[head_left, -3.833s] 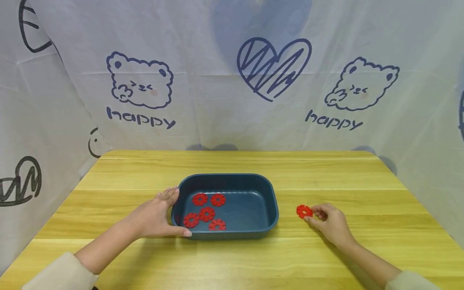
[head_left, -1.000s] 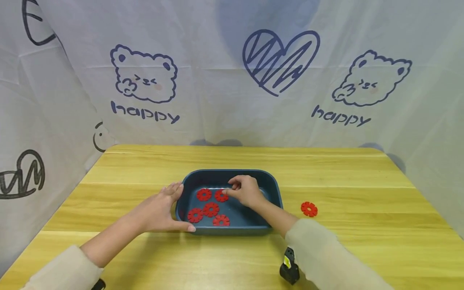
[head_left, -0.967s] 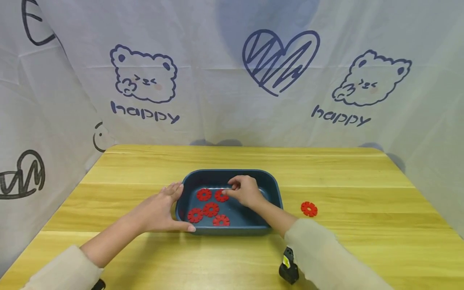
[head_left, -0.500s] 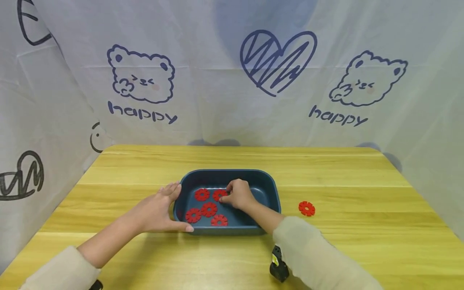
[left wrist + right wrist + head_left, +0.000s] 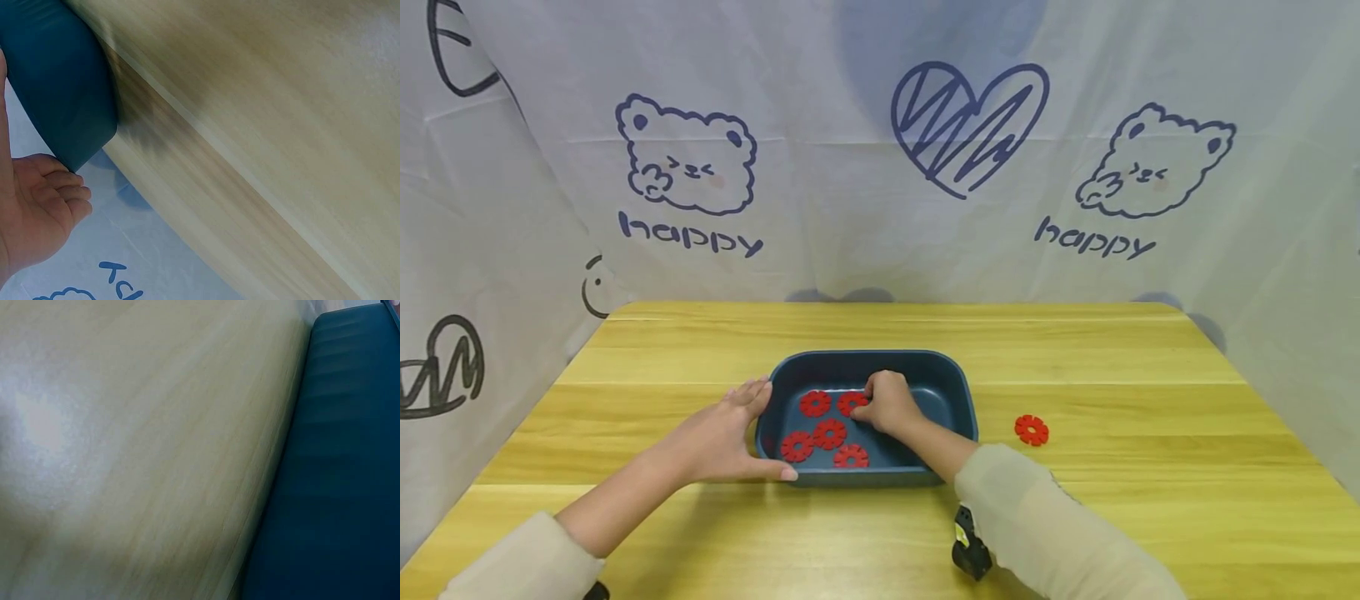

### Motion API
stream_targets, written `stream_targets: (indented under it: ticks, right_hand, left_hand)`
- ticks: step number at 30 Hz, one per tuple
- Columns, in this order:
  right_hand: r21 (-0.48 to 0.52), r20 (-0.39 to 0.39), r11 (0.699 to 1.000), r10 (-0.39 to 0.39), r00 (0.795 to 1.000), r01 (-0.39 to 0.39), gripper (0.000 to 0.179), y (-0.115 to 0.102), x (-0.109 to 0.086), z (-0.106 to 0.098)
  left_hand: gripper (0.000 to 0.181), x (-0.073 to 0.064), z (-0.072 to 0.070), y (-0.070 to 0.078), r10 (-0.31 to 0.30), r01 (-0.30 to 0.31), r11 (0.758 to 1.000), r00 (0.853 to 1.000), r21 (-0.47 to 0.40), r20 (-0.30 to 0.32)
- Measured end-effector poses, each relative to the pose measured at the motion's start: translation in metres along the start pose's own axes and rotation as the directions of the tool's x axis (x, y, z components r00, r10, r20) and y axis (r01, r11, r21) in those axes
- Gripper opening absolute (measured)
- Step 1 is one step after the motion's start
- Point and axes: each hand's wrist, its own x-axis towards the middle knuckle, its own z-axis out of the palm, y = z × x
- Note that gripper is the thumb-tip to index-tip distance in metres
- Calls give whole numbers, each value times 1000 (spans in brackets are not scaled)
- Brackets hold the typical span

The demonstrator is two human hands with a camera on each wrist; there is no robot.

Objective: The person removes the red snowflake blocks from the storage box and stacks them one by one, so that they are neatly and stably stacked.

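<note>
Several flat red interlocking discs, notched at the rim and holed in the centre, lie in a dark blue bin (image 5: 820,478). My right hand (image 5: 891,406) reaches into the bin and pinches the right edge of the back right disc (image 5: 851,401). My left hand (image 5: 724,436) rests spread against the bin's left end, its thumb along the front wall and its fingers at the left rim. The left wrist view shows these fingertips at the rim of the bin (image 5: 62,75). Only the outer wall of the bin (image 5: 350,462) fills the right wrist view's right side.
A single red disc (image 5: 1032,430) lies on the wooden table (image 5: 1112,350) to the right of the bin. Behind the table hangs a white cloth (image 5: 827,192) with bear and heart drawings. A black device (image 5: 970,546) hangs under the right sleeve.
My right hand has left the disc on the table at the right and moved left into the bin, then lowered its fingertips onto the back right disc. My left hand has stayed at the bin.
</note>
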Motion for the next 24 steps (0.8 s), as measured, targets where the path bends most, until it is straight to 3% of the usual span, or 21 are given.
stream_targets:
  ticks: [24]
  right_hand:
    - [-18, -32, 1000, -17, 999, 17, 20, 3, 0, -3]
  left_hand:
    - [116, 0, 1, -1, 2, -2, 1000, 1000, -6, -12]
